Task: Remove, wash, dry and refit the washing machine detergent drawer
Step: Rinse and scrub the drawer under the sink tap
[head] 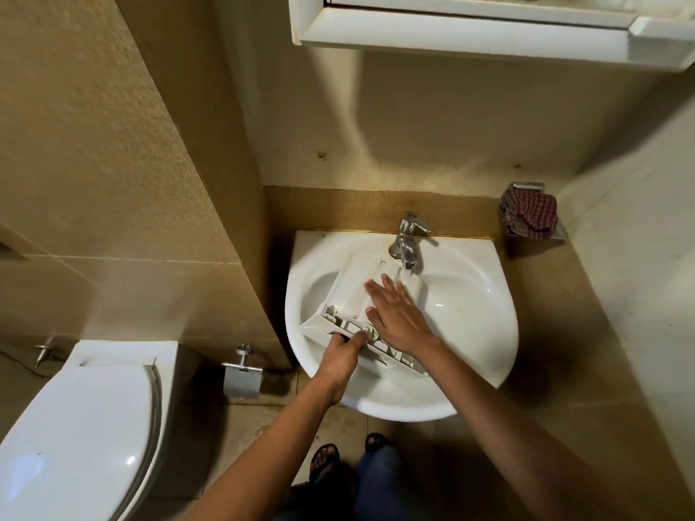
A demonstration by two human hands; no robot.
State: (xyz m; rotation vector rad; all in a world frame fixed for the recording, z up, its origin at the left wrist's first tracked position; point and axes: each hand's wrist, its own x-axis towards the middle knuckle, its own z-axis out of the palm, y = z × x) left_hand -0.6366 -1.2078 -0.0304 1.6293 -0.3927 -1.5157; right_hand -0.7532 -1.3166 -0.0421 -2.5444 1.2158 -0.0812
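Drawer: One white plastic detergent drawer [351, 283] is laid slantwise in the basin. Its front panel is turned towards the person and its far end sits under the tap.
Hands: Two are counted. The drawer's front end is gripped by the left hand [344, 351], with the fingers curled round the panel. The right hand [395, 314] is laid flat on the drawer's upper face, fingers straight and spread, nothing held.
Basin: One white ceramic washbasin [481, 332] is fixed to the wall.
Tap: One chrome lever tap [408, 238] is mounted at the back rim. Water is seen falling from it onto the drawer, just beside the right fingertips.
Cloth: One red chequered cloth [530, 214] is heaped on a wall holder to the right, well apart from the drawer.
Toilet: One white toilet [75, 426] is seen at lower left, lid down.
Roll holder: One metal toilet-roll holder [242, 377] is fixed between toilet and basin.
Cabinet: One white wall cabinet [470, 32] is hung above.
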